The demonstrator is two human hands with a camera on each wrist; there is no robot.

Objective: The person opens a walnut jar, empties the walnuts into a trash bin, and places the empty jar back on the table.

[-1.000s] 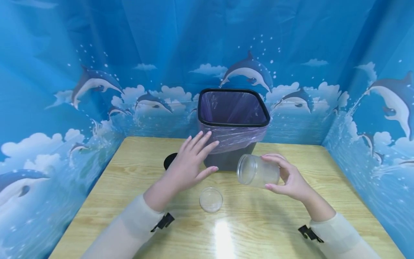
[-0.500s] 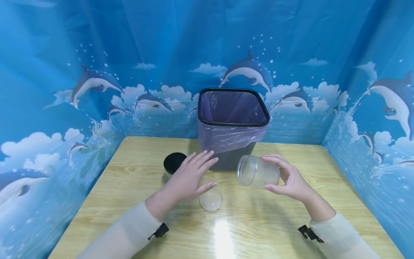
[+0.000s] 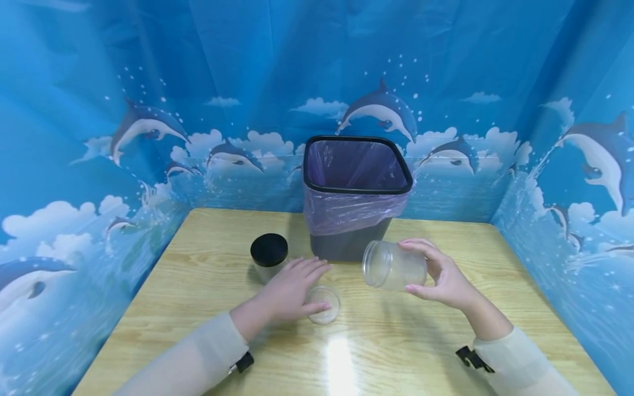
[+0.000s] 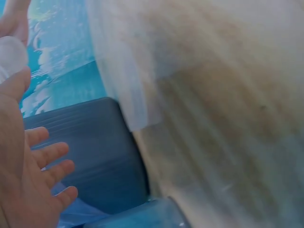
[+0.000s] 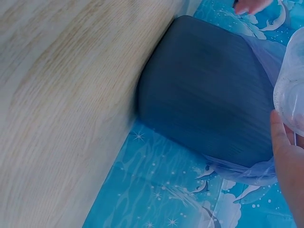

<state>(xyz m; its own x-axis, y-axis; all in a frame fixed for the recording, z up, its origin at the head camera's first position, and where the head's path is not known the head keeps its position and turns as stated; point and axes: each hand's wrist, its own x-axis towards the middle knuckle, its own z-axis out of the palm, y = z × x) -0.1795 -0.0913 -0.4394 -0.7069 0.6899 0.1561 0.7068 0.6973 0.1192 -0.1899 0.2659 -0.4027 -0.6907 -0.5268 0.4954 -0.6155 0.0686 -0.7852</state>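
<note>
My right hand [image 3: 446, 278] holds a clear jar [image 3: 396, 267] above the table, tipped on its side with its lidless mouth to the left. In the right wrist view the jar [image 5: 290, 90] is partly cut off by the frame edge. A clear round lid [image 3: 325, 294] lies flat on the table. My left hand [image 3: 289, 291] is over its left part, palm down with fingers spread; whether the thumb touches it I cannot tell. The left wrist view has my left hand [image 4: 38, 185] with extended fingers. Behind it stands a container with a black lid [image 3: 269, 250], partly hidden.
A dark grey trash bin [image 3: 346, 245] lined with a purple bag stands at the back middle of the wooden table [image 3: 208, 264]. Blue dolphin-printed curtain [image 3: 223, 71] encloses the back and sides.
My left hand has come down and toward me from in front of the bin to over the clear lid, uncovering the black-lidded container. The right hand and jar have barely moved.
</note>
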